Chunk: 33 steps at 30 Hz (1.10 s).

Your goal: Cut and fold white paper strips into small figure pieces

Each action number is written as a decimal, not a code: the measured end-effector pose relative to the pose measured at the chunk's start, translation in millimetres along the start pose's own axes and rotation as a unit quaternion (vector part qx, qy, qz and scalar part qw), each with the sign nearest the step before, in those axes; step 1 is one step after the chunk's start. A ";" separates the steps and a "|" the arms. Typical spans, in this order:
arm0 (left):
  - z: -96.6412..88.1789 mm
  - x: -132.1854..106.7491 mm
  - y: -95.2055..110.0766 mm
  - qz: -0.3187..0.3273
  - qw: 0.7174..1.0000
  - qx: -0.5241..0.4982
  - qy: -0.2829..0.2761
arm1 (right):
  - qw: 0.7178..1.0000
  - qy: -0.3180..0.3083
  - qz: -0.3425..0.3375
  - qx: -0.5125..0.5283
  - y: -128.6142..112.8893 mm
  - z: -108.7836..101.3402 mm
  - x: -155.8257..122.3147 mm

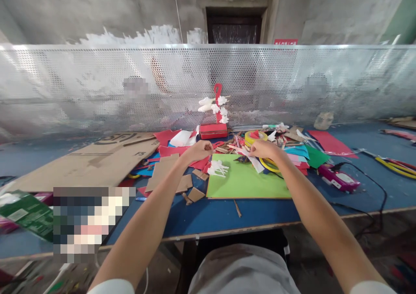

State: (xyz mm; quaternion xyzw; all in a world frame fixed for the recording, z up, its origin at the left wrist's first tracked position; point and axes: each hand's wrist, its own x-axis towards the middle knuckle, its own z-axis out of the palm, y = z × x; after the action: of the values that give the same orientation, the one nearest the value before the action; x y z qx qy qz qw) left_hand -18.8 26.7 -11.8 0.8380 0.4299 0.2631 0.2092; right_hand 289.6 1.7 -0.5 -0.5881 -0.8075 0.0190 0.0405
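My left hand (199, 150) is over the back left corner of a lime-green sheet (250, 185), its fingertips pinched together; whatever may be in them is too small to make out. To the right, my right hand (264, 150) pinches a piece of white paper (256, 162) above the same sheet. A cluster of white paper shapes (218, 168) lies on the sheet's left part, just below my left hand. Behind both hands stands a red model (213, 131) with a red upright (218, 90) carrying white flower-like pieces (222, 111).
Cardboard (87, 162) covers the table's left side. Yellow tape (256, 137) sits among paper scraps and sticks. A purple device (339, 178) with a black cord is at right, near yellow-handled pliers (393, 166). A perforated metal screen (276, 86) borders the back.
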 end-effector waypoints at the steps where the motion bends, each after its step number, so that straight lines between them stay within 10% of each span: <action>1: 0.3 0.2 -0.3 0.004 1.000 0.004 -0.002 | 1.000 0.004 -0.006 0.007 1.4 1.5 1.4; 12: 5.2 -0.1 8.2 0.026 0.999 -0.040 -0.006 | 0.988 0.085 -0.033 0.123 4.7 6.2 9.6; 21: 21.0 -7.0 42.2 0.052 0.957 -0.282 -0.034 | 0.907 0.099 -0.179 0.368 -44.6 0.5 0.4; 33: 19.5 -3.6 43.1 0.054 0.960 -0.263 0.079 | 0.876 0.105 -0.175 0.437 -64.5 -0.8 -4.6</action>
State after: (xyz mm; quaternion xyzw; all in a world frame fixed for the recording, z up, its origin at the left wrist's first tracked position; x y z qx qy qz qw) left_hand 17.8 -2.1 -2.9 0.7518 0.3146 0.4432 0.3733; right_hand 229.9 -22.5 5.1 -0.3579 -0.7981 0.3008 0.3801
